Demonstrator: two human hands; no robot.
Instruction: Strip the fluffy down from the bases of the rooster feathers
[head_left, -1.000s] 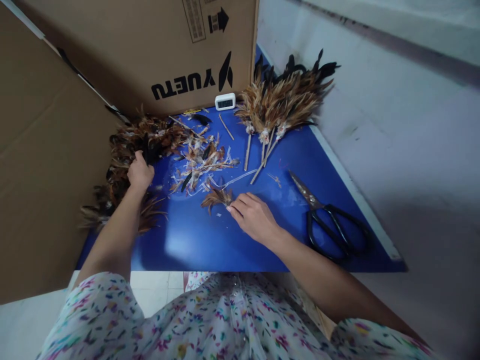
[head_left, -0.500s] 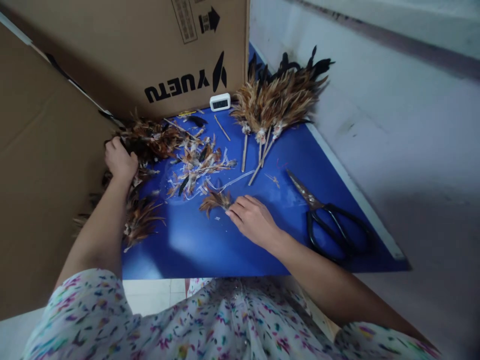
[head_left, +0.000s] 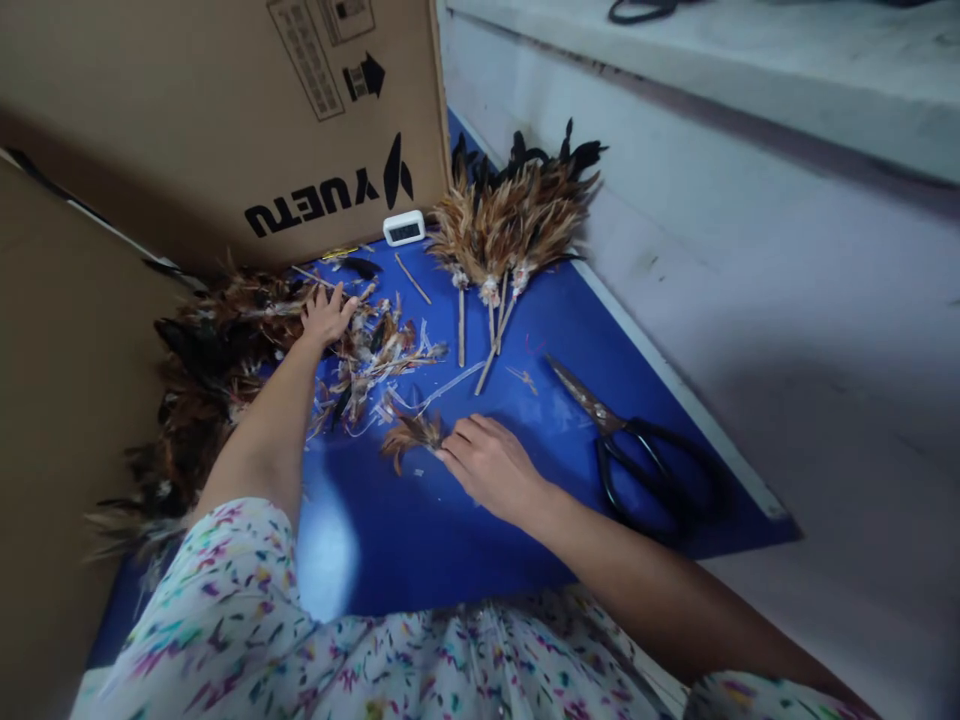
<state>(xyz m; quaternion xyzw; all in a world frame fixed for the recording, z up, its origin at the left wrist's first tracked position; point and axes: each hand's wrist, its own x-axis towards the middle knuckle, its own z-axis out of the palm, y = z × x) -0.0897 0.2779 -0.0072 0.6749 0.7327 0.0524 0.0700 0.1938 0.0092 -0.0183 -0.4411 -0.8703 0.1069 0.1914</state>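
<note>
My right hand [head_left: 487, 462] is closed around the base of a small bunch of brown feathers [head_left: 411, 437], whose tips fan out to the left just above the blue tabletop. Over the far left part of the table, my left hand [head_left: 328, 318] has its fingers spread, at the edge between the heap of brown and black feathers [head_left: 214, 345] and the loose feather scraps [head_left: 382, 350]. A thin stick lies by its fingertips; whether they touch it I cannot tell. Black-handled scissors [head_left: 626, 432] lie with blades apart to the right of my right hand.
Several feather dusters [head_left: 517, 225] with stick handles lie at the back right against the wall. A white digital clock [head_left: 404, 228] stands before a large cardboard box [head_left: 210, 110]. A loose stick [head_left: 412, 278] rests near the clock. Box panels bound the left side.
My left hand has moved right and away from me, off the dark feathers, and its fingers have spread. The right hand keeps its feather bunch in place. The view has shifted slightly.
</note>
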